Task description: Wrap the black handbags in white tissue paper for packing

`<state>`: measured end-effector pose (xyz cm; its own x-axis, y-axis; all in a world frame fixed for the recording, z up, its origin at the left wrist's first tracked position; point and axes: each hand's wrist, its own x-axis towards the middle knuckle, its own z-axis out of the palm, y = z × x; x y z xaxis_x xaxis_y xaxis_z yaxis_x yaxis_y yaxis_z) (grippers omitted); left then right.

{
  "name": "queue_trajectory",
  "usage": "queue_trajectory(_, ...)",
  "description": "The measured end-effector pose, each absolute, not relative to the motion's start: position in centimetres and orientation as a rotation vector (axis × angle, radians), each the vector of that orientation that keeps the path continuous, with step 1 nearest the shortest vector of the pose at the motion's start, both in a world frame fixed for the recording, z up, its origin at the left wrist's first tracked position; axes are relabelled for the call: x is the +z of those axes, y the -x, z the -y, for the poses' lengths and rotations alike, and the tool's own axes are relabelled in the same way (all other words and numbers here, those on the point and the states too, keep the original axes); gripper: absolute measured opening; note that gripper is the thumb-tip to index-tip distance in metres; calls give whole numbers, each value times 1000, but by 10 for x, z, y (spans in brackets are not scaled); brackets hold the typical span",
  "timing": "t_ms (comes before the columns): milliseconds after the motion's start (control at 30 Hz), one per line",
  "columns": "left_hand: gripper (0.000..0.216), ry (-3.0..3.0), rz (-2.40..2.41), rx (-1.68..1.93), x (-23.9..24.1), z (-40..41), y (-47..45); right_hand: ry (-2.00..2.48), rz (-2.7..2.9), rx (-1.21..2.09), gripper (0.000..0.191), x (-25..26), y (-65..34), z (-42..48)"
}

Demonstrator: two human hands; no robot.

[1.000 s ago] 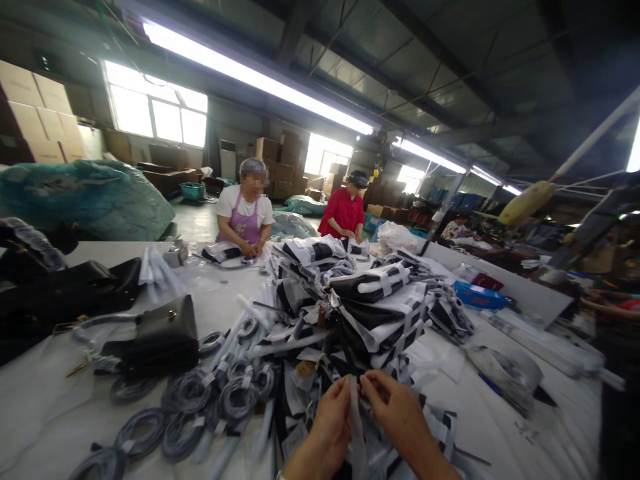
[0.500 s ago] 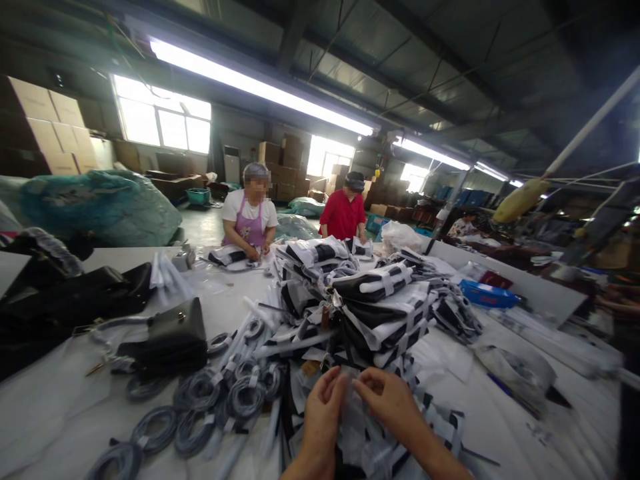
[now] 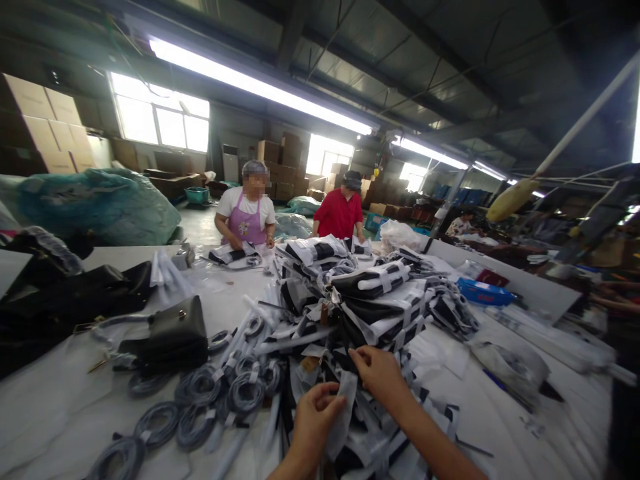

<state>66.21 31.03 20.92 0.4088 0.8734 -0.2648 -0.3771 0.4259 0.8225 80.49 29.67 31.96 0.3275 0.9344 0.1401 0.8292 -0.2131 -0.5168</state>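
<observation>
My left hand [image 3: 314,421] is closed, with thumb and fingers pinching a translucent white strip of wrapping [image 3: 344,415] that hangs down to its right. Just above and to the right, my right hand [image 3: 377,375] has thumb and index finger pinched together at the front of the pile; I cannot make out what is between them. Beyond it rises a heap of black bags [image 3: 373,310] wrapped in white sheets and strips. A brown tag [image 3: 310,364] lies close behind my left hand.
Coiled grey cords [image 3: 246,393] lie to the left, near a black handbag [image 3: 177,333]. A blue packet [image 3: 484,292] and a clear plastic bag [image 3: 513,363] are on the right. Across the table stand a person in a purple apron [image 3: 245,217] and a person in red [image 3: 340,215].
My hands have moved apart: the right went up and forward, the left slightly down and left with the white strip. The aproned person across the table has straightened up.
</observation>
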Motion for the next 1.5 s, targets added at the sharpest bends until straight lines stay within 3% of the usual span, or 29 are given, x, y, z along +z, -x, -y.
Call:
queue_trajectory(333,53,-838,-823,949,207,-306,-657,2121,1550,427,29,322,-808,-314)
queue_trajectory(600,66,-727,-789,901,198,-306,-669,2099,1566,443,23,314,-815,-319)
queue_trajectory(933,76,-490,-754,882,202,-310,-686,2050,1636,391,25,317,-813,-317)
queue_trajectory(1067,75,-413,-703,879,214,-314,-691,2084,1653,306,39,326,-811,-311)
queue_trajectory(1167,66,-356,-681,881,221,-318,-696,2110,1647,238,42,331,-810,-301)
queue_trajectory(1367,20,-271,-652,901,227,-335,-713,2155,1655,182,33,327,-808,-293)
queue_trajectory(1500,11,-256,-636,931,227,-357,-726,2194,1678,110,31,326,-803,-302)
